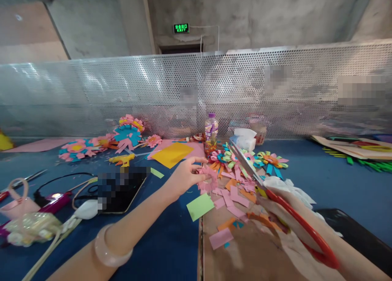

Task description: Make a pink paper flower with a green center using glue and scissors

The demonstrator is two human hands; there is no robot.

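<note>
Two bare hands above one desk (pixel 171 240). The left hand (pixel 185 175), one pale bangle (pixel 102 245) worn on the forearm, has its thumb and fingers pinched together on one fringed pink paper piece (pixel 206 180), held near mid-desk above the seam between blue and brown parts. The right hand (pixel 272 207) is clamped on one pair of scissors (pixel 251 171) with red-and-yellow handles, blades pointing toward the far edge.

At least five paper flowers (pixel 128 136) are grouped toward the far left corner; at least three multicoloured blossoms (pixel 271 160) lie right of centre. Near the seam are one light-green rectangle (pixel 200 206) and, nearer the front edge, one pink rectangle (pixel 221 238), with many pink and orange scraps (pixel 234 209), too overlapped to count. Single items: a yellow glue gun (pixel 122 159), a yellow-orange sheet (pixel 173 154) overlying a larger pink one, a black tablet-like device (pixel 130 195) and, toward the far edge, a white tissue pack (pixel 245 141).

One purple-capped bottle (pixel 211 130) bears a label too small to read in full. One lit green sign (pixel 181 28) reads "EXIT" beneath the characters 安全出口.

Along the far edge stands a perforated metal partition (pixel 122 89); behind it rises a grey concrete wall (pixel 275 16)
</note>
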